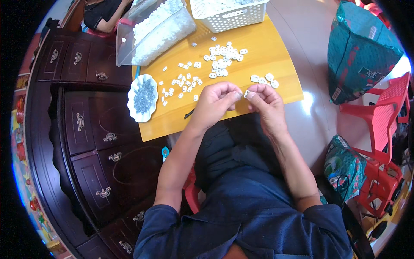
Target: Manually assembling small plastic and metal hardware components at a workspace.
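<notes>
Above the table's near edge, both my hands meet with fingertips almost touching. My right hand (267,103) pinches a small white plastic piece with holes (246,93) between thumb and forefinger. The fingers of my left hand (217,101) are pressed together just left of that piece; what they hold is too small to make out. Small white pieces (185,82) lie scattered left of my hands, and larger white two-holed pieces (222,64) are heaped beyond. A few more white pieces (261,79) lie behind my right hand. Beside my left wrist is a thin black stick-like thing (189,114).
On the yellow table (276,47) stand a scalloped white dish (131,103) of small dark grey parts, a clear bin (123,54) of white pieces and a white basket (233,20). Dark drawers (86,112) flank the left; red chairs (375,108) and a green sack (353,56) the right. Another person's arm (111,21) shows far left.
</notes>
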Demonstrator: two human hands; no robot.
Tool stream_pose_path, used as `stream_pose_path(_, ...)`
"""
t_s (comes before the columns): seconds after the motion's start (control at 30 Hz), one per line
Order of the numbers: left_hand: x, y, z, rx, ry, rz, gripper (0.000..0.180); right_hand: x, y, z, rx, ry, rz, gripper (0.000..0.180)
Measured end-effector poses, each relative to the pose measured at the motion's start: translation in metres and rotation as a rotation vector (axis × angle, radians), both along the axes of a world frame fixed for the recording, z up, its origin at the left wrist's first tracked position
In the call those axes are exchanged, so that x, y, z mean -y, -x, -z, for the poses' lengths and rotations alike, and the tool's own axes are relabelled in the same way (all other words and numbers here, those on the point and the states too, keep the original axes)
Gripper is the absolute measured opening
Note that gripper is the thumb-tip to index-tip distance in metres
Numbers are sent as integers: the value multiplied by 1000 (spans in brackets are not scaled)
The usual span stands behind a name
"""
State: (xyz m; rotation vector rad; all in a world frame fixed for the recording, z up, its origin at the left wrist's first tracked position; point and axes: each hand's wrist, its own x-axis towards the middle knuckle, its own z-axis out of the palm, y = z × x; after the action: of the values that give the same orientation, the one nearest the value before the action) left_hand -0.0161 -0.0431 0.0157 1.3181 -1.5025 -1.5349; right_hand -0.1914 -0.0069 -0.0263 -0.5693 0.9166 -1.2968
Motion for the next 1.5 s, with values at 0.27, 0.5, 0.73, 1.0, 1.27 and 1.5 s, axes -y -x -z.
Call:
stream_pose_path(0.27, -19, -29, 9, -250, -109, -49, 16, -1, -4, -9, 1, -51, -82, 12)
stream_pose_path(0.5, -28, -42, 0, -421, -144, -112, 14, -2, -12, -10, -20, -17, -88, 9)
stream_pose_path(0.73, -34, -57, -9, -385, -34, -145, 11, -3, -17, -6, -66, 92, -89, 8)
stream_pose_path(1.0, -39, -52, -14, -289, 122, -196, 7, -7, -14, -11, -40, 51, -120, 5)
stream_pose_path(1.27, -37, -36, -7, -263, 106, -213, 5, -5, -14, -9, -14, 65, -137, 6)
stream_pose_path(1.5, -38, -40, -5, -138, 130, -181, 6, -5, -23, -8, 6, 82, -160, 6)
